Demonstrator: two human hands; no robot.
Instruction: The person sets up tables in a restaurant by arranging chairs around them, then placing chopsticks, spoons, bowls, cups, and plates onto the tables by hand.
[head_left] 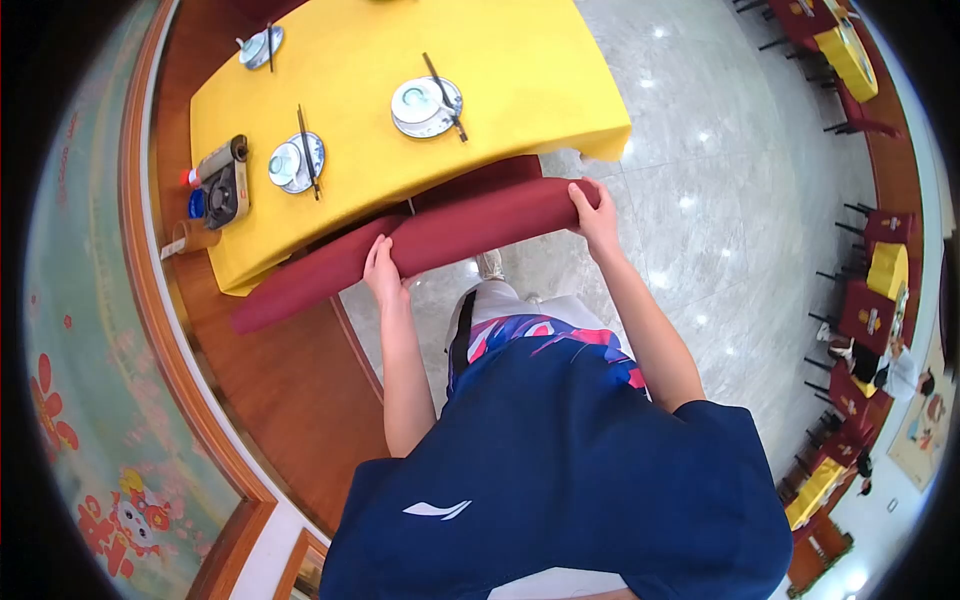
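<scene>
fingers of the right hand wrap the outer end of a long, maroon, fabric-covered chair back, while those of the left hand close on it near its inner end, just beside a second maroon chair back; whether they also touch that one cannot be told. the held chair back lies directly between the two hands, its long axis running crosswise before the body, roughly along the near edge of a yellow cloth-draped desk. the left hand is nearer the second chair, the right nearer the desk's right corner. on the desk sit blue-and-white bowls on plates with dark chopsticks; a black-and-grey portable stove stands at its left end. beyond, grey tiled floor stretches toward maroon chairs at far right.
</scene>
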